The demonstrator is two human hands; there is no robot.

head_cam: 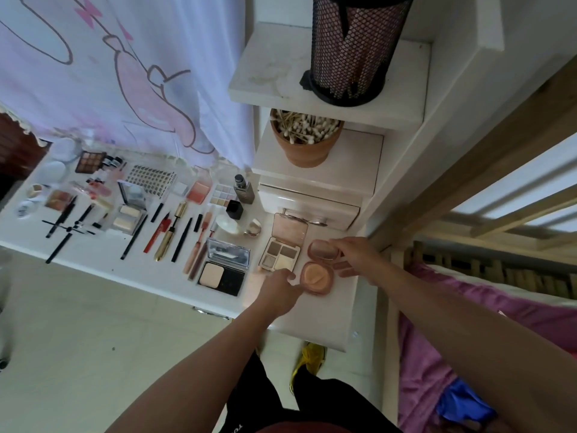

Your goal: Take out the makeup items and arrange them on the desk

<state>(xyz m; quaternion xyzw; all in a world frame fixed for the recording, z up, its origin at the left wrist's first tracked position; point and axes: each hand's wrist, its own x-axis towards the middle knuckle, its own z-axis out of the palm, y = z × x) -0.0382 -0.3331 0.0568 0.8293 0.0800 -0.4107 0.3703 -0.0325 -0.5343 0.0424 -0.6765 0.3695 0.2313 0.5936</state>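
Observation:
A round pink compact (317, 278) lies open on the white desk (103, 260), its lid (323, 250) tipped back. My right hand (356, 256) touches the lid and the right side of the compact. My left hand (279, 287) rests its fingertips on the compact's left edge. Just left of it lies an open four-pan eyeshadow palette (282, 248). An open black powder case (223, 270) sits further left. Several pencils, mascaras and lipsticks (168, 234) lie in rows across the desk.
A terracotta pot of cotton swabs (307, 137) stands on a white shelf unit, with a black mesh holder (354, 48) above. A small drawer (312, 207) sits behind the palette. A printed curtain (125, 73) hangs behind the desk. A bed with pink bedding (468, 307) is on the right.

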